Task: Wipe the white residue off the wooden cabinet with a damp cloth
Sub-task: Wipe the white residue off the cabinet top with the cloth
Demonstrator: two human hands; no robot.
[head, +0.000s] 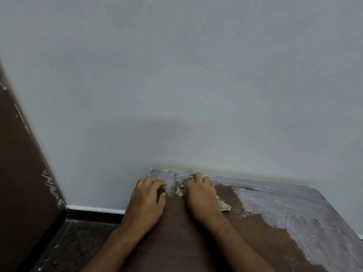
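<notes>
The brown wooden cabinet top (176,232) stands against a pale wall. White residue (294,209) covers its right part and a strip along the back edge. My right hand (202,195) grips a crumpled, dirty cloth (180,186) near the back left corner and presses it onto the wood; a corner of the cloth sticks out to the right of the hand. My left hand (147,199) rests on the cabinet just left of the cloth, its fingers bent with the tips on the wood. The wood between and below my hands is bare brown.
A pale grey wall (176,85) rises right behind the cabinet. A dark brown door or panel (21,173) with white smears stands at the left. Dark speckled floor (78,246) lies left of the cabinet, with a black skirting strip along the wall.
</notes>
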